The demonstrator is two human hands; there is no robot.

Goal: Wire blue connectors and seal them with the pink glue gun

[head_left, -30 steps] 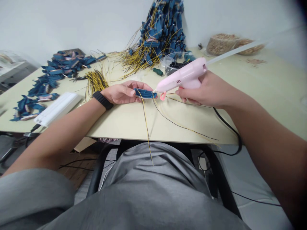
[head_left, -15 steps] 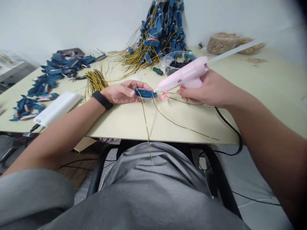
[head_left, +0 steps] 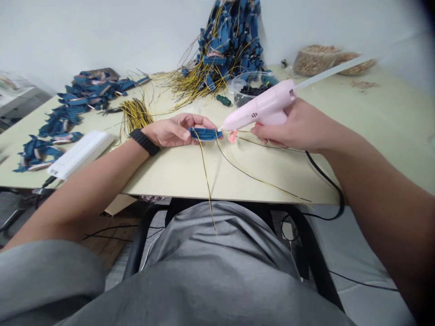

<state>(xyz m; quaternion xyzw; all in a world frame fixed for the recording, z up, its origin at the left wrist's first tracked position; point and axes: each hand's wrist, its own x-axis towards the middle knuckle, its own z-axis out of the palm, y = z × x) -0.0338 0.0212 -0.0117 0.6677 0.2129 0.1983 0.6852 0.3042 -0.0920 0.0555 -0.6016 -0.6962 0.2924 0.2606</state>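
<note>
Between the thumb and fingers of my left hand [head_left: 180, 130] is a small blue piece [head_left: 205, 134], held level just above the table. Two thin yellow-and-black wires [head_left: 205, 170] trail from it toward me, one over the table edge and one to the right. My right hand [head_left: 295, 127] is wrapped round a pink glue gun [head_left: 260, 107] with a long clear stick in its back. The gun's nozzle is at the right end of the blue piece; whether it touches cannot be made out.
A tall heap of blue pieces [head_left: 227, 40] stands at the back, more [head_left: 91, 88] at the left. Around are yellow wires [head_left: 136, 114], a white box [head_left: 81, 154], a tub of black parts [head_left: 249, 90], a green object [head_left: 223, 100] and bags [head_left: 314, 61]. A black cord [head_left: 324, 174] hangs near my right wrist.
The blue piece has tilted slightly in my left fingers, and its wires have shifted a little. Both hands keep nearly the same place and the same hold.
</note>
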